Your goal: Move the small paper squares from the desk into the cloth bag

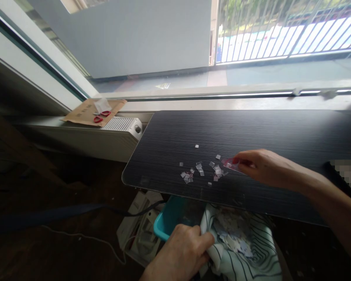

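My right hand [253,166] reaches over the dark table with its fingers pinched on a pink-tinted clear plastic piece [228,162]. Small clear and pinkish plastic scraps [218,170] lie just left of that piece, and another loose group [187,176] is farther left. Below the table's front edge, my left hand [183,249] is closed on the rim of a pale striped cloth [261,249]. Many whitish paper scraps [235,234] rest in the hollow of this cloth. The fingertips of my left hand are partly hidden by the folds.
The dark wood-grain table [280,132] stands against the window sill. A turquoise basin [162,224] is under its front edge. Red-handled scissors [101,116] lie on a brown paper envelope [82,111] beside the white radiator [125,125]. A pale cable [84,236] runs across the floor.
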Motion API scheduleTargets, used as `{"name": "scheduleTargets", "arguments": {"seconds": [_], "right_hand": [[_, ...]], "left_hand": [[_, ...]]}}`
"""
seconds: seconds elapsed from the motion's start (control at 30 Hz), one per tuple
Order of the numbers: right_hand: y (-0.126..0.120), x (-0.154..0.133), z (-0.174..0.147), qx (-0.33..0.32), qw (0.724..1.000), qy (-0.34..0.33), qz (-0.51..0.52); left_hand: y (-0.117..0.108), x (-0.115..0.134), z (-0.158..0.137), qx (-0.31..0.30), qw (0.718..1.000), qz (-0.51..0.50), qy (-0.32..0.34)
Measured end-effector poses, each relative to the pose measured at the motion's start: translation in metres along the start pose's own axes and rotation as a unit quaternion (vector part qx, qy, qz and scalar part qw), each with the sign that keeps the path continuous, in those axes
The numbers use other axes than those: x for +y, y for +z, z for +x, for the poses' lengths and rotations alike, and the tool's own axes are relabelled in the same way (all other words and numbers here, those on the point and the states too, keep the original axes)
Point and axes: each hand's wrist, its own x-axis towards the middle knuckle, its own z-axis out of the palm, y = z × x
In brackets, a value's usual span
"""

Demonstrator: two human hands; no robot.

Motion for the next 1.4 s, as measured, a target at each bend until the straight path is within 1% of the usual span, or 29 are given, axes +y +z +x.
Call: {"name": "scheduleTargets", "arguments": {"seconds": [0.1,0.13,0.3,0.4,0.47,0.53,0.6,0.63,0.7,0.77,0.8,0.9,0.97,1.1,1.2,1.27,1.33,1.4], "right_hand": [[0.004,-0.004,0.001,-0.022,0.999,-0.037,0.018],[0.004,-0.004,0.001,-0.022,0.999,-0.040,0.014],[0.000,-0.002,-0.003,0.007,1.000,0.023,-0.015],[0.000,-0.002,-0.005,-0.010,1.000,0.014,0.002],[0.003,-0.001,-0.008,-0.016,1.000,0.009,-0.014],[0.006,0.000,-0.010,-0.004,0.999,0.025,-0.039],[0.009,-0.001,-0.011,0.014,0.999,0.033,-0.041],[0.011,-0.004,-0.010,0.018,0.999,0.020,-0.031],[0.016,-0.017,-0.005,0.013,0.999,-0.037,-0.010],[0.022,-0.039,0.004,-0.002,0.994,-0.106,-0.007],[0.025,-0.050,0.010,-0.007,0.992,-0.123,-0.015],[0.032,-0.076,0.029,-0.032,0.989,-0.128,-0.062],[0.033,-0.082,0.040,-0.035,0.990,-0.111,-0.084],[0.031,-0.077,0.050,-0.016,0.992,-0.096,-0.083],[0.027,-0.071,0.051,-0.017,0.991,-0.085,-0.104],[0.023,-0.065,0.048,-0.005,0.991,-0.065,-0.118],[0.020,-0.058,0.042,0.013,0.993,-0.049,-0.109],[0.018,-0.050,0.033,0.025,0.994,-0.051,-0.091]], "left_hand": [[-0.001,0.002,0.000,-0.005,1.000,0.004,0.003],[-0.001,0.002,0.000,-0.006,1.000,0.004,0.005],[0.000,0.002,-0.001,-0.005,1.000,0.003,0.012],[-0.001,0.004,-0.001,-0.005,1.000,0.005,0.013],[-0.001,0.005,-0.001,-0.001,1.000,0.008,0.012],[-0.002,0.007,-0.002,0.005,1.000,0.008,0.015],[-0.002,0.009,-0.002,0.009,1.000,0.006,0.018],[-0.002,0.010,-0.003,0.012,1.000,0.007,0.018],[0.000,0.011,-0.003,0.015,1.000,0.011,0.015],[0.001,0.011,-0.005,0.020,1.000,0.010,0.011],[0.002,0.011,-0.006,0.023,1.000,0.008,0.009],[0.004,0.011,-0.013,0.032,0.999,0.003,0.002],[0.005,0.011,-0.018,0.035,0.999,0.004,-0.004],[0.007,0.007,-0.026,0.039,0.999,0.002,-0.012],[0.009,0.004,-0.031,0.049,0.999,0.008,-0.011],[0.010,0.003,-0.033,0.055,0.998,0.010,-0.012],[0.010,0.003,-0.034,0.058,0.998,0.009,-0.013],[0.010,0.003,-0.035,0.060,0.998,0.006,-0.010]]}}
